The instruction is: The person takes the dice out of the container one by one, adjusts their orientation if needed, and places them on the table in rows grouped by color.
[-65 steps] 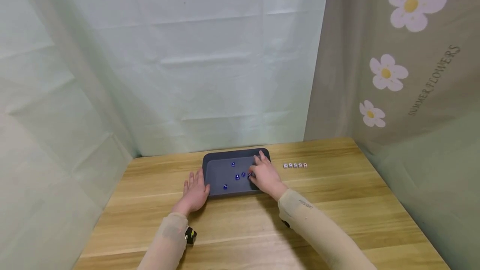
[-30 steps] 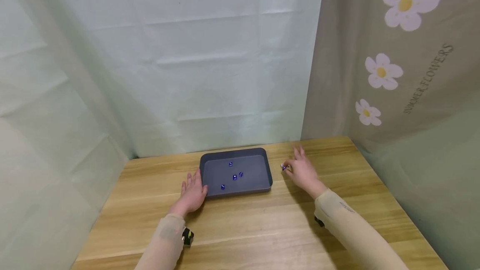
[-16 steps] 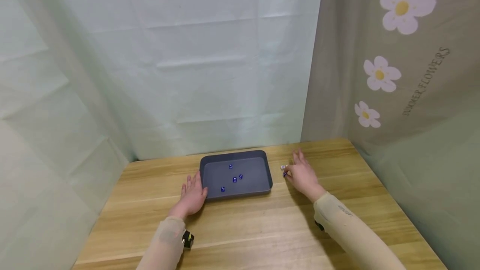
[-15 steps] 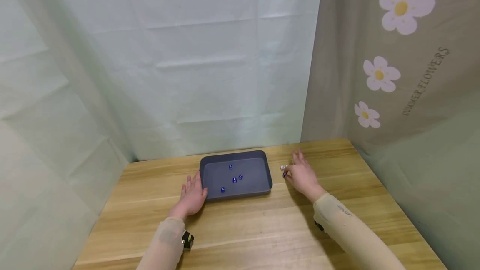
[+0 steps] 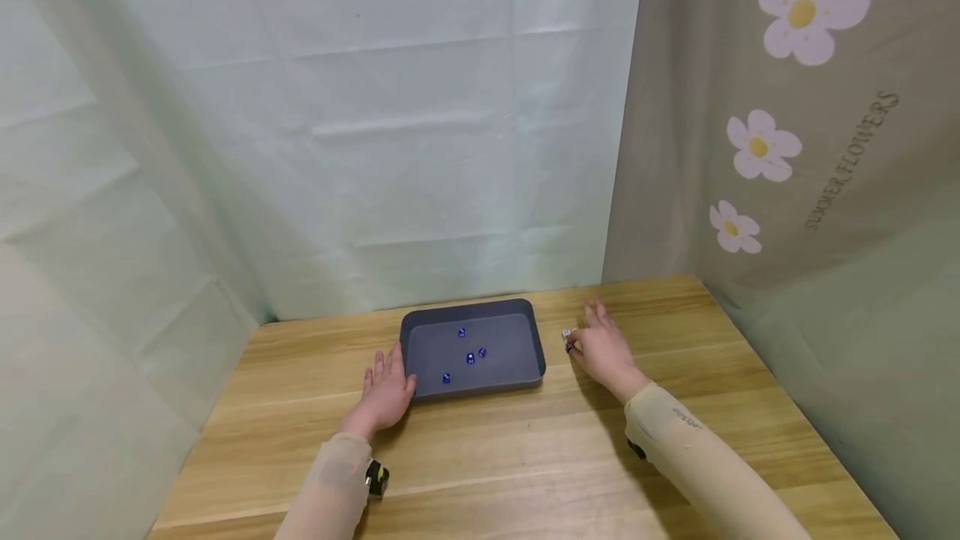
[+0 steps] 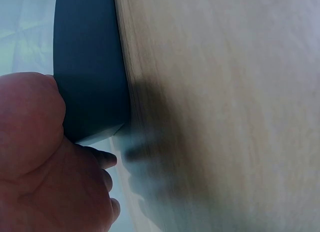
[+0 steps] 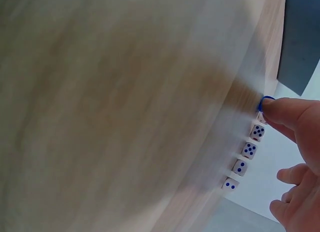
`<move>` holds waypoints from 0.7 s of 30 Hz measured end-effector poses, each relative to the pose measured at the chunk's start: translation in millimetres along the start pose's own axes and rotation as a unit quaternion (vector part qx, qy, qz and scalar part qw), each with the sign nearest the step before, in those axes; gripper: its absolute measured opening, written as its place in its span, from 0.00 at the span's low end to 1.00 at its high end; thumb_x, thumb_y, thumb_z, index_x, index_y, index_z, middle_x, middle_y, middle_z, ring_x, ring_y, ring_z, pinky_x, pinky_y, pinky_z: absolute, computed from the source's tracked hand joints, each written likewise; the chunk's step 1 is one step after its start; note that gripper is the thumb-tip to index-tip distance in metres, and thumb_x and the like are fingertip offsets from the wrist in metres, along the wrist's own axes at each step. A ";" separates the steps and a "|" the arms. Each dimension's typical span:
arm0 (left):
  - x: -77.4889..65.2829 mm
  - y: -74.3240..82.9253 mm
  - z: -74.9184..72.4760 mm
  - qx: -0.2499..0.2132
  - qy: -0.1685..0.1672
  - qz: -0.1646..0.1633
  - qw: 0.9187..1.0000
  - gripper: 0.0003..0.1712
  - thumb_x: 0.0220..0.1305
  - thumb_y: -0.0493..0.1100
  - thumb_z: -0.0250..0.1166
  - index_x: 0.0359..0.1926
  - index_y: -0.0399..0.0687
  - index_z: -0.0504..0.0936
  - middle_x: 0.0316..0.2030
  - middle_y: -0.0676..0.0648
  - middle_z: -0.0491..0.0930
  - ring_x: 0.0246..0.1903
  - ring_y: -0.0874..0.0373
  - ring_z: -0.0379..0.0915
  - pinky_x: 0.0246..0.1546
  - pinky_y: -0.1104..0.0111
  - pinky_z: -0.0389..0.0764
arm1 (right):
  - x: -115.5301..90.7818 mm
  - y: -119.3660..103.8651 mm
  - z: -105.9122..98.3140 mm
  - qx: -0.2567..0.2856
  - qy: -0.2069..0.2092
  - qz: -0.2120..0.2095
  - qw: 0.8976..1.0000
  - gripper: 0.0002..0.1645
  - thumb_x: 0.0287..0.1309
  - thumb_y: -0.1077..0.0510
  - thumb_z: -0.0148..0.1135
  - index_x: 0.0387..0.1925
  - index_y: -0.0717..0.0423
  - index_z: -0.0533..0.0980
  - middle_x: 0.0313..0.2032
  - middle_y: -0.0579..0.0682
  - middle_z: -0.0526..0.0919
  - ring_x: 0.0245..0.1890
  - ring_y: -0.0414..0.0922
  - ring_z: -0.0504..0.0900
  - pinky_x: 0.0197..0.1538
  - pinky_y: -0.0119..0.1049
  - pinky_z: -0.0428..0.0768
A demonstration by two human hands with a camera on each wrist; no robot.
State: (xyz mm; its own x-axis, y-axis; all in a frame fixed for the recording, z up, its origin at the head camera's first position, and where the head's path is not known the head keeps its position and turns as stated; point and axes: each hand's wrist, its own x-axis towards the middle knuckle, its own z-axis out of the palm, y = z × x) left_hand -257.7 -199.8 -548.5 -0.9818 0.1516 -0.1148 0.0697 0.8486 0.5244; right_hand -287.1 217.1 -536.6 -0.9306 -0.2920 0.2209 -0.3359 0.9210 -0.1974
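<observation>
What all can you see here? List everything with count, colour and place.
Blue dice: 5, blue, four in the tray, one pinched in the right hand
White dice: 5, white with dark pips, in a row right of the tray
Tray: 1, dark grey, on the table
Table: 1, light wood, below
Cloth: count unclear, pale and grey-brown, around the table
Flowers: 3, white and yellow, on the right-hand cloth
Lettering: 1, dark, beside the flowers
Devices: 2, black, one per wrist
Sleeves: 2, beige, on both arms
Left hand: 1, bare, against the tray
Right hand: 1, bare, beside the white dice
</observation>
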 end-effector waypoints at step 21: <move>5.5 -7.0 3.6 0.006 -0.011 -0.014 1.000 0.45 0.83 0.45 0.47 0.83 0.27 0.34 0.83 0.25 0.38 0.81 0.28 0.21 0.76 0.34 0.27 | 0.8 0.6 4.3 -0.007 -0.005 0.010 1.000 0.12 0.59 0.55 0.81 0.45 0.51 0.91 0.75 0.74 0.65 0.80 0.74 0.52 0.77 0.63 0.59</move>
State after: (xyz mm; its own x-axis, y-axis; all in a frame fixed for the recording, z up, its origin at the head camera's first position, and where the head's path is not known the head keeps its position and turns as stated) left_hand -262.9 -203.0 -555.8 -0.9794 0.1384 -0.1474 0.0446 0.8591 0.5099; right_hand -288.6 216.2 -540.6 -0.9385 -0.2761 0.2074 -0.3151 0.9304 -0.1874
